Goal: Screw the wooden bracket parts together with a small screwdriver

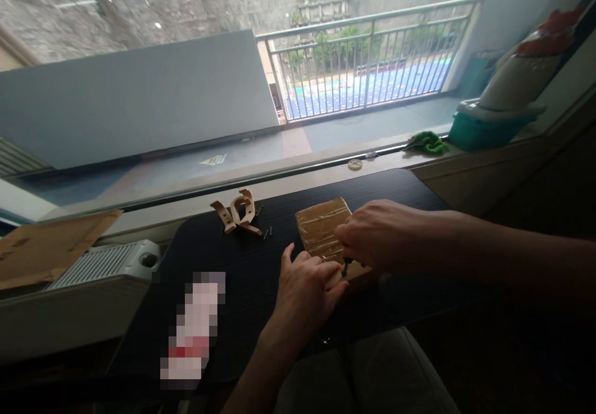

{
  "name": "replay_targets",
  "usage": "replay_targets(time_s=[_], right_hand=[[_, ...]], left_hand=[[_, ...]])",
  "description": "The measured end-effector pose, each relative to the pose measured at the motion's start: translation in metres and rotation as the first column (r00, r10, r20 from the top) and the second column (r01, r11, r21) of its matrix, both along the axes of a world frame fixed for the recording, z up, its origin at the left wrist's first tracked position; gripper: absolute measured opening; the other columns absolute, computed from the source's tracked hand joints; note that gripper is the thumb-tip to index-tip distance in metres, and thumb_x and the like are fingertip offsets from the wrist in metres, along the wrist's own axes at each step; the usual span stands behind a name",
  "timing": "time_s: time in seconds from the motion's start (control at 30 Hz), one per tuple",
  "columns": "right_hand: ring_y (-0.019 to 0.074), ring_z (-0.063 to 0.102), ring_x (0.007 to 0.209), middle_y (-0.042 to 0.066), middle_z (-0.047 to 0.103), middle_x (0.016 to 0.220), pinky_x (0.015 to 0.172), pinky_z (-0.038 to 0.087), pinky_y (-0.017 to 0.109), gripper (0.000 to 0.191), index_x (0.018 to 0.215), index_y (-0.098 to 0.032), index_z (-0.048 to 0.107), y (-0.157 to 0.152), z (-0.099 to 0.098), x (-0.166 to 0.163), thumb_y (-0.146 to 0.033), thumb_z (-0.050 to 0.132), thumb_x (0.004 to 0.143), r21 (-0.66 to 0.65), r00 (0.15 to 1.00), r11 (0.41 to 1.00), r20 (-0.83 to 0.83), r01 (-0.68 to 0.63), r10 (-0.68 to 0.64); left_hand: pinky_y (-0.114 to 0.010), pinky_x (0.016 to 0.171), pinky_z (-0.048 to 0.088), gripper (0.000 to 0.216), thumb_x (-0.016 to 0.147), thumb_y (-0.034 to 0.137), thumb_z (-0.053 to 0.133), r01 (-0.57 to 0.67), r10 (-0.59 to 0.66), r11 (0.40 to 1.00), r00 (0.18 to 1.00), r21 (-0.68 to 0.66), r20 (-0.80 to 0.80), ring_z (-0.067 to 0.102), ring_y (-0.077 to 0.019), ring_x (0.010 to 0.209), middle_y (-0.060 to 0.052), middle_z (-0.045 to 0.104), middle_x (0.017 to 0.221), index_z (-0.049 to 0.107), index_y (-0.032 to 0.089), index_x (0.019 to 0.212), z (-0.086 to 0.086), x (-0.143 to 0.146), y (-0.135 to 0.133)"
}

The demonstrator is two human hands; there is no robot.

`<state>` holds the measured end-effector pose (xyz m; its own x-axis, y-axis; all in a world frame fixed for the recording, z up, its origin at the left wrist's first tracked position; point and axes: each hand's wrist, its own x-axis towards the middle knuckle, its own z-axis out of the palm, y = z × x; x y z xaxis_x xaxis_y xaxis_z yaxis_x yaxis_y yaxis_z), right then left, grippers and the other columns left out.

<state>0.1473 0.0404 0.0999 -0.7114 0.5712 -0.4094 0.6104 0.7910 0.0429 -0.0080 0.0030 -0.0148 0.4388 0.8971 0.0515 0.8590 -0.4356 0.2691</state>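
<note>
A flat cardboard piece (321,225) with strips of clear tape lies on the black table under my hands. My left hand (310,283) presses a small pale wooden piece (333,279) against its near edge, thumb and fingers closed around it. My right hand (372,231) is closed around a slim dark tool (345,267) that looks like a screwdriver; its tip points down at the wooden piece, and its handle is hidden in my fist. Curved wooden pieces with holes (242,209) stand at the table's back left, with several small screws (267,233) beside them.
A blurred-out pale strip (195,327) lies on the table (251,296) at left. On the windowsill are a tape roll (354,164), a green cloth (427,142) and a teal container (488,130). A radiator (107,265) and a cardboard sheet (51,246) are at left.
</note>
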Motion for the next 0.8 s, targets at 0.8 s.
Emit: replay_targets(time_s=[0.8], right_hand=[[0.0175,0.06,0.066,0.004,0.065,0.072,0.047,0.022,0.027,0.018,0.079,-0.016,0.064,0.003,-0.012,0.002,-0.013,0.047,0.084,0.053,0.998,0.998,-0.059,0.024,-0.021]], left_hand=[[-0.052,0.104,0.016,0.014,0.081,0.04,0.057,0.01,-0.01,0.999,1.0,0.034,0.005,0.055,-0.0213,0.09,0.001,0.067,0.081,0.066,0.029,0.085,-0.004,-0.001,0.001]])
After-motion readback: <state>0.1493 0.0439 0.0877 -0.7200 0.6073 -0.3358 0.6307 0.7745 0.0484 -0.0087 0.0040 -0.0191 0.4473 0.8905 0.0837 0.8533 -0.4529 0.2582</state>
